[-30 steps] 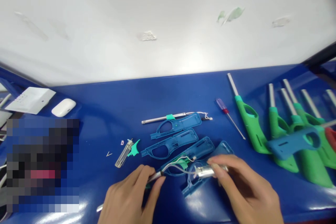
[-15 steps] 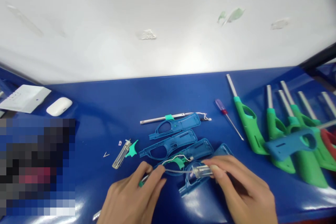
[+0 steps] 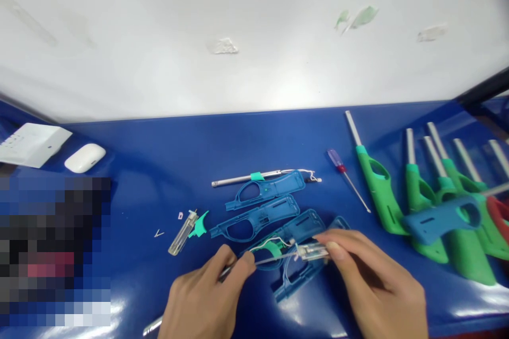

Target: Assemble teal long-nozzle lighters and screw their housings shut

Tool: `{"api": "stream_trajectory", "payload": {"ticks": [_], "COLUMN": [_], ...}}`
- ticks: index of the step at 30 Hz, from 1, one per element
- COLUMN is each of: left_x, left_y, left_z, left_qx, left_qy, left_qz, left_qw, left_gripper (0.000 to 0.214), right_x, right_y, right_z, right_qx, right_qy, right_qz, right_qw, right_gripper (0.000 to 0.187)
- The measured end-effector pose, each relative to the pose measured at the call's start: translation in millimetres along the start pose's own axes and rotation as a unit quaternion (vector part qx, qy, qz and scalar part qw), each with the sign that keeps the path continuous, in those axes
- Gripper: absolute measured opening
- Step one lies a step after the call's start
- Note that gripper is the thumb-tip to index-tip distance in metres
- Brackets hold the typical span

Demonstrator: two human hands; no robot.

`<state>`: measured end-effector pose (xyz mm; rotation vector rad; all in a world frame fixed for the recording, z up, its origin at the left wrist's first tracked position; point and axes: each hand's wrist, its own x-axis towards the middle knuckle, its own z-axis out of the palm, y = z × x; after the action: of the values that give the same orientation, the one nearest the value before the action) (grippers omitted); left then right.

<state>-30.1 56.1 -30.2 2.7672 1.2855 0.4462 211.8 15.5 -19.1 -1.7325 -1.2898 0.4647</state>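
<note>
My left hand [image 3: 207, 299] pinches a thin metal lighter tube [image 3: 267, 259] at the bottom centre, its far end running out past my wrist. My right hand [image 3: 377, 286] pinches a small clear fuel tank [image 3: 312, 250] joined to that tube by thin wires and a green trigger piece [image 3: 273, 248]. Both are held just above two open blue lighter shell halves [image 3: 302, 270]. Two more blue shell halves [image 3: 262, 206] lie just beyond, with another metal tube [image 3: 246, 179] behind them.
A clear tank with a green trigger [image 3: 186, 225] and tiny parts lie to the left. A small screwdriver [image 3: 345, 176] lies right of centre. Several green long-nosed lighters [image 3: 437, 190] and a blue one [image 3: 437, 220] lie at the right. A white case [image 3: 85, 157] and a white box [image 3: 32, 144] sit far left.
Both hands shifted slightly, lifting the tube and clear tank a little off the shell and drawing them straighter. The view drifted a little.
</note>
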Motion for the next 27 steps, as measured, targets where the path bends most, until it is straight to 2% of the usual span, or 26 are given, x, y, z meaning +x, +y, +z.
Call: {"api": "stream_trajectory", "payload": {"ticks": [19,21,24,27], "left_x": [-4,-5,-5,-3], "left_y": [3,2,-1,-2], "left_z": [2.2,1.0,-0.3,-0.9], "left_qx": [-0.017,-0.011,-0.010,-0.007], "left_qy": [-0.006,-0.006,0.008,0.022], "left_qz": [-0.010,-0.014,-0.017,-0.012], "left_qw": [1.000,1.000,1.000,1.000], "left_gripper": [0.034,0.035,0.032,0.031], "right_x": [-7,-8,-9,-10], "right_y": [7,10,17,21], "right_z": [1,-3,-9,-13], "right_qx": [-0.013,-0.021,-0.033,-0.017], "right_qy": [0.030,0.067,0.156,0.169], "right_qz": [0.034,0.060,0.127,0.149], "right_qw": [0.999,0.996,0.979,0.974], "right_gripper": [0.020,0.020,0.025,0.029]}}
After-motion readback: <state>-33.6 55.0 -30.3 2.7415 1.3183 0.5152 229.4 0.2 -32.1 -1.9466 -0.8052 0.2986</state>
